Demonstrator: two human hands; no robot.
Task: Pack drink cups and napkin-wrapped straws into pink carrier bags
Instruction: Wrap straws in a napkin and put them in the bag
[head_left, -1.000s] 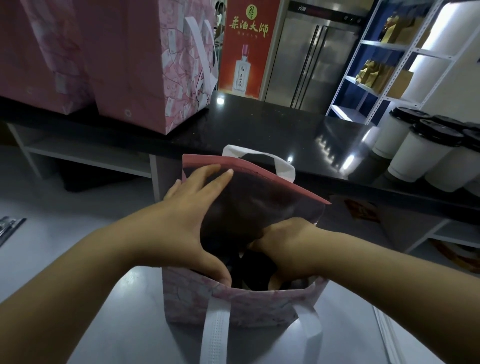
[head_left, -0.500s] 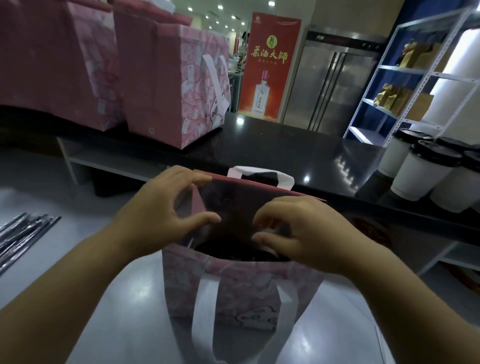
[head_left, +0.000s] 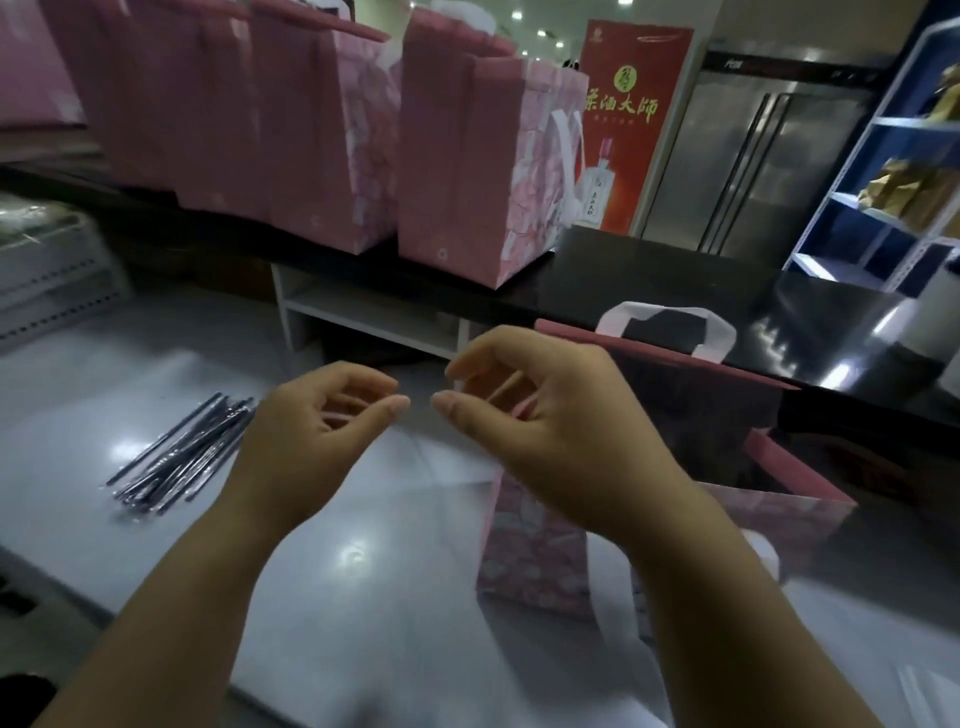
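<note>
Head view: open pink bag stands on grey worktop, white handle up at its far rim; inside too dark to see contents. L hand hovers just left of bag, fingers loosely curled, holding nothing. R hand is in front of bag's near-left corner, fingers curled w/ thumb out; can't tell if it pinches the rim. Bundle of dark wrapped straws lies well left of bag, beyond L hand. More pink bags stand behind & left of bag on black upper worktop.
</note>
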